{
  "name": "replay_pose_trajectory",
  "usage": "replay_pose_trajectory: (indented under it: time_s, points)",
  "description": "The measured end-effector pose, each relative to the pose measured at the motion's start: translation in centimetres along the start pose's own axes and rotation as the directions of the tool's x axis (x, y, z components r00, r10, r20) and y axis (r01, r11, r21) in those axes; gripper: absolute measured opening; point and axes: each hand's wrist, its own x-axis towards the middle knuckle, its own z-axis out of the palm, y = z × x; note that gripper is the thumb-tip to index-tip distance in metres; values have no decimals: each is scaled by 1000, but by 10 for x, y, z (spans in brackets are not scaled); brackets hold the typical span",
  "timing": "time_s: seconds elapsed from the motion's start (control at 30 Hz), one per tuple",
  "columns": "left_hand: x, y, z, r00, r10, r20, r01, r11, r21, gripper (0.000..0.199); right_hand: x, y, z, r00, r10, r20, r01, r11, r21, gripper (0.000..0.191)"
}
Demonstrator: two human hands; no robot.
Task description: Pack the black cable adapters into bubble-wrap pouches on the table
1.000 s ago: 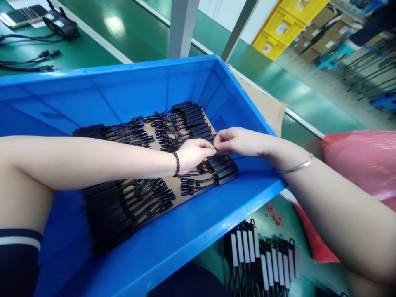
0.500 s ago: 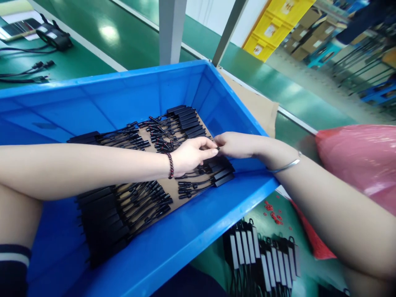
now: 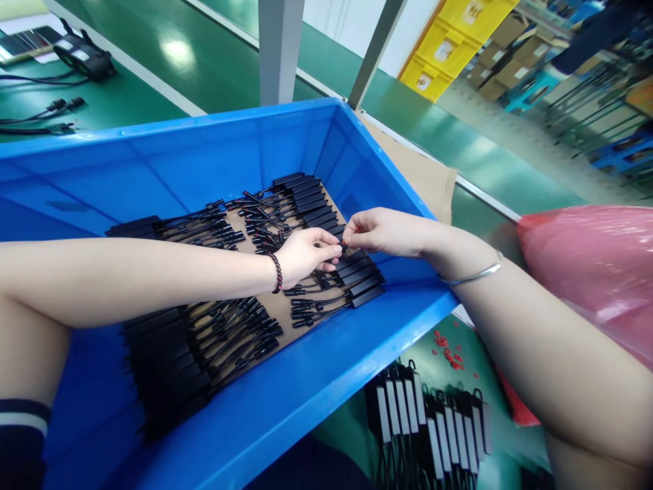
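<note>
Over the blue bin [image 3: 286, 408], my left hand [image 3: 309, 257] pinches the small black end of a cable connector [image 3: 341, 248] between thumb and fingers. Facing it, my right hand [image 3: 368, 230] has thumb and forefinger pressed together on a tiny red ring [image 3: 345, 241] at the connector's tip. Whether the ring is around the tip or just touching it, I cannot tell. Below lie rows of black boxes with short cables [image 3: 364, 292] on cardboard [image 3: 286, 316]. My left forearm hides part of the rows.
Loose red rings [image 3: 451, 357] lie on the green surface right of the bin, near black-and-white units with cables [image 3: 449, 435]. A pink plastic bag [image 3: 586, 265] stands at right. A grey post [image 3: 278, 54] rises behind the bin. Yellow crates [image 3: 441, 47] are stacked farther back.
My right hand has shifted a little left and up, its fingers now showing red at the pinch. My left hand has moved slightly left with the connector.
</note>
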Motion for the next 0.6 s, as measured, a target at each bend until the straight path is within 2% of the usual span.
replay_pose_trajectory:
  time_s: [0.17,0.37,0.6]
  points:
    - [-2,4,2,1000,-8,-5,8,1000,-17,7,1,-3,1,999,-26,-27,25,998,-50,14]
    - [-4,7,5,999,-27,-27,27,1000,1,3,2,-7,3,1000,1,-17,-2,998,-66,10]
    - [-1,2,0,998,0,56,0,1000,1,4,2,-11,1,995,97,13,-93,979,-183,7]
